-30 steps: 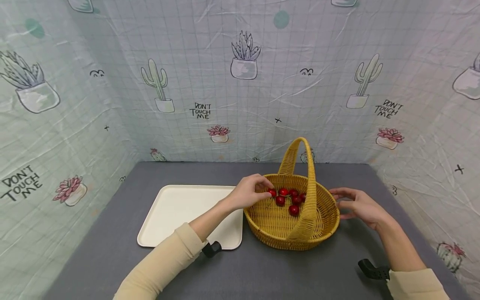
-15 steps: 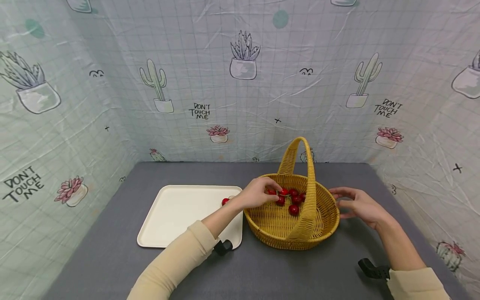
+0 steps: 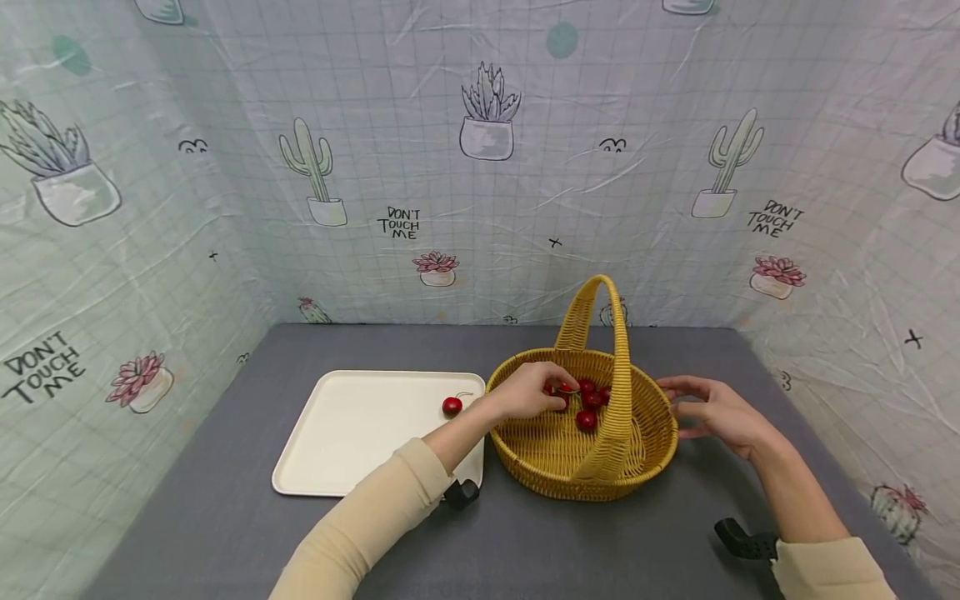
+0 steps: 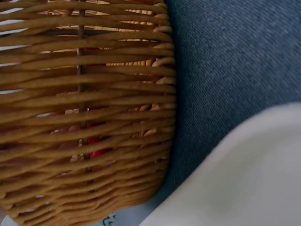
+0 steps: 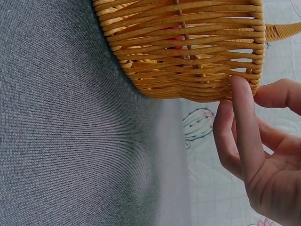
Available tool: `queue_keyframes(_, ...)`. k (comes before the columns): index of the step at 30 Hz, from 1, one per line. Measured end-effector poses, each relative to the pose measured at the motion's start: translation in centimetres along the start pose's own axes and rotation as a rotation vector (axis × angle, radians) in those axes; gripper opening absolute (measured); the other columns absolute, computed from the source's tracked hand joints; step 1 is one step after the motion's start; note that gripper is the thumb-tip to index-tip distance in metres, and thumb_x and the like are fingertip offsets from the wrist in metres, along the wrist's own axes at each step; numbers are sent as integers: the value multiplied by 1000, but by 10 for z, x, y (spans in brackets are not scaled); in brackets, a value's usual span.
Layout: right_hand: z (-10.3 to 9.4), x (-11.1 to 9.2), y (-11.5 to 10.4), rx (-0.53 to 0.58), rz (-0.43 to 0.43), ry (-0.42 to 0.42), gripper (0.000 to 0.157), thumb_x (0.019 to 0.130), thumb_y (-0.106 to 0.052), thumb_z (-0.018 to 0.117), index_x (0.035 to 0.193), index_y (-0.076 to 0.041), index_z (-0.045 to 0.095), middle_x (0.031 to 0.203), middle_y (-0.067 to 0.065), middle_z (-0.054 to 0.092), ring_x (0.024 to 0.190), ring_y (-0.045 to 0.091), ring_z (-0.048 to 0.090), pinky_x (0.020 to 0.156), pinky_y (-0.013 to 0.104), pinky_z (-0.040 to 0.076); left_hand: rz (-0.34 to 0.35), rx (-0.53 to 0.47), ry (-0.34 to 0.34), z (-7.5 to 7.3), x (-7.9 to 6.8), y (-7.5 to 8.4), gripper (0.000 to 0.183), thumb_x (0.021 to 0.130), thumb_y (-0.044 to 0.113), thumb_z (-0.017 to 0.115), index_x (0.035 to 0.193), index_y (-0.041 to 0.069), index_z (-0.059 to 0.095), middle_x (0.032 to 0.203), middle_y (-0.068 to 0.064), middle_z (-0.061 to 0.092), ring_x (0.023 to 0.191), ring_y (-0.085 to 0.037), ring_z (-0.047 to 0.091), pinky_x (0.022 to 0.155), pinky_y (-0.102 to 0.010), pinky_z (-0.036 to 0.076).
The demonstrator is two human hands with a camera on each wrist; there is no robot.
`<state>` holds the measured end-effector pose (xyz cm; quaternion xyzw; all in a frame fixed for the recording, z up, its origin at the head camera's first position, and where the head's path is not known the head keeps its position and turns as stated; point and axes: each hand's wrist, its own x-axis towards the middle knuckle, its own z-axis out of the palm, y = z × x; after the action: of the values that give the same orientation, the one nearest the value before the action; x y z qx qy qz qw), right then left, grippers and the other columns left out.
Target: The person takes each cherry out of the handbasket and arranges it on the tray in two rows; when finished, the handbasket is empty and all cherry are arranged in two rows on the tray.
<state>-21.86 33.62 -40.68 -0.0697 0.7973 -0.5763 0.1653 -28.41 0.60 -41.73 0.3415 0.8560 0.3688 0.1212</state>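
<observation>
A yellow wicker basket [image 3: 555, 487] with a tall arched handle holds several dark red cherries [image 3: 587, 420]. My left hand [image 3: 528, 390] reaches over its left side, thumb and fingertips around cherries near the back; cannot tell whether one is pinched. In the left wrist view, the woven wall [image 4: 117, 99] hides most of that hand, with bits of red showing through. My right hand [image 3: 720, 412] holds the basket's right side at the rim, one finger against the outer weave in the right wrist view [image 5: 263, 155]. One cherry [image 3: 452, 407] with a stem lies on the white tray.
The white rectangular tray [image 3: 360, 442] lies left of the basket, its right edge under my left forearm. Both stand on a dark grey tabletop [image 3: 570, 550]. A cactus-printed curtain [image 3: 375, 150] encloses the back and sides. The basket handle [image 3: 621, 367] rises right of my left hand.
My left hand has moved rightward, farther into the basket among the cherries. The cherry on the tray has come into view from behind the forearm. My right hand stays at the basket.
</observation>
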Motion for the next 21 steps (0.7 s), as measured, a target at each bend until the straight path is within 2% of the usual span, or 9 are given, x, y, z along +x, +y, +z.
queue_keyframes(8,0,0,1,0,-1,0,59,104,-12,61,152,11,35,144,34,39,113,27,62,82,49,59,20,80,-28,7,7,-2,30,97,6,72,127,10,72,120,-7,69,89,-16,59,75,-25,43)
queue_keyframes(15,1,1,2,7,5,-3,59,104,-12,60,152,11,35,144,33,39,114,28,62,82,48,59,5,81,-72,9,9,-7,30,98,6,71,128,11,73,120,-6,69,102,-17,63,82,-25,46)
queue_keyframes(21,1,1,1,7,7,4,60,104,-12,61,152,11,34,144,33,39,114,28,62,82,48,59,19,129,-101,10,11,-8,28,97,7,72,125,12,74,123,-2,68,110,-16,63,88,-24,48)
